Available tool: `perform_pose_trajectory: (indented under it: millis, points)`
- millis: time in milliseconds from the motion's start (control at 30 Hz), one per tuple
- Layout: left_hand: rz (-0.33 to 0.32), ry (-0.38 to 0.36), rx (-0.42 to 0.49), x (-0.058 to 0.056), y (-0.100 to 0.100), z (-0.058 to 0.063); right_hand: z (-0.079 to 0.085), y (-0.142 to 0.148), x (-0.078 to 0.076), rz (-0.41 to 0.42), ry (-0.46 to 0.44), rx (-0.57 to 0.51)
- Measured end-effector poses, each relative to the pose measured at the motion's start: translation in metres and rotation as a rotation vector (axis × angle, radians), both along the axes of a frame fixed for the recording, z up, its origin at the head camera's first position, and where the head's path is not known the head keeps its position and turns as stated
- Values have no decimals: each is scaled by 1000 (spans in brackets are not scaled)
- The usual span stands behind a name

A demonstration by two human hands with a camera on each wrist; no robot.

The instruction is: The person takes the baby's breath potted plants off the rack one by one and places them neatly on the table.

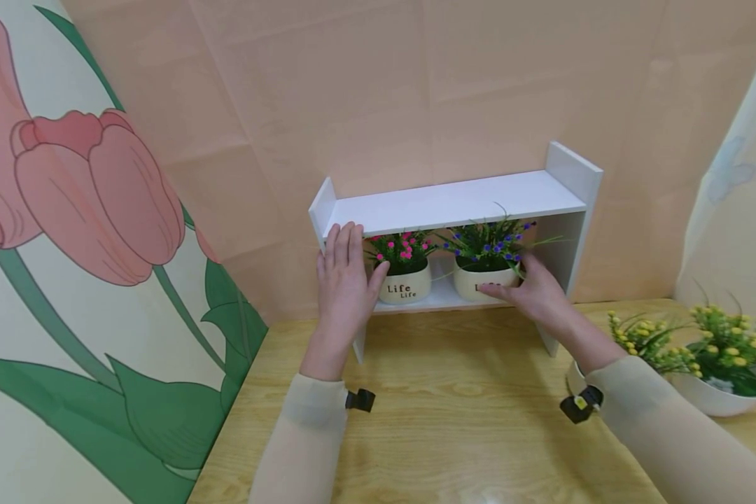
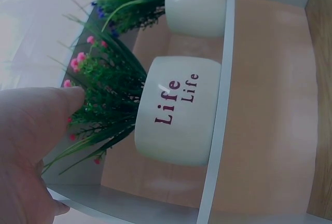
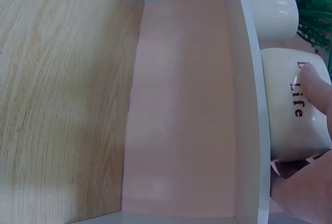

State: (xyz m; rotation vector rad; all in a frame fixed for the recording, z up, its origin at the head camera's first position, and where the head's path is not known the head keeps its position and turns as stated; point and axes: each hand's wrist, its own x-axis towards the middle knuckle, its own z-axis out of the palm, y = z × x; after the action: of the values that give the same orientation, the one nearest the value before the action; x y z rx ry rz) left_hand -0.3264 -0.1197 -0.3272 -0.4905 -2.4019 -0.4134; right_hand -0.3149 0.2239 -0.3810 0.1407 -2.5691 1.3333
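Observation:
My right hand (image 1: pixel 542 294) holds the cream flowerpot of blue flowers (image 1: pixel 467 283) on the lower board of a small white shelf (image 1: pixel 447 203). Its thumb lies over the front lettering in the right wrist view, while the other fingers go round the pot's side (image 3: pixel 285 136), partly hidden. Left of it on the same board stands a matching "Life" flowerpot with pink flowers (image 1: pixel 406 283). My left hand (image 1: pixel 345 273) rests with straight fingers at the shelf's left front corner. Its thumb reaches near the pink flowers (image 2: pixel 78 60).
Two white pots with yellow flowers, one nearer (image 1: pixel 724 392) and one partly behind my right forearm (image 1: pixel 576 378), stand on the wooden table (image 1: pixel 453 420) at the right. A peach backdrop (image 1: pixel 378 91) hangs behind the shelf. A tulip-printed panel (image 1: pixel 88 203) stands at left.

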Motion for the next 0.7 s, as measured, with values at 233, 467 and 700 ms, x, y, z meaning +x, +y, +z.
perform_pose_trajectory:
  millis: [233,467,700]
  points:
    - [0,-6,3,0,1,0,1,1,-2,4,8,14]
    - [-3,2,8,-1,0,-2,1,1,-3,32,29,8]
    - [-12,15,12,-1,1,-2,2,2,-2,16,-31,20]
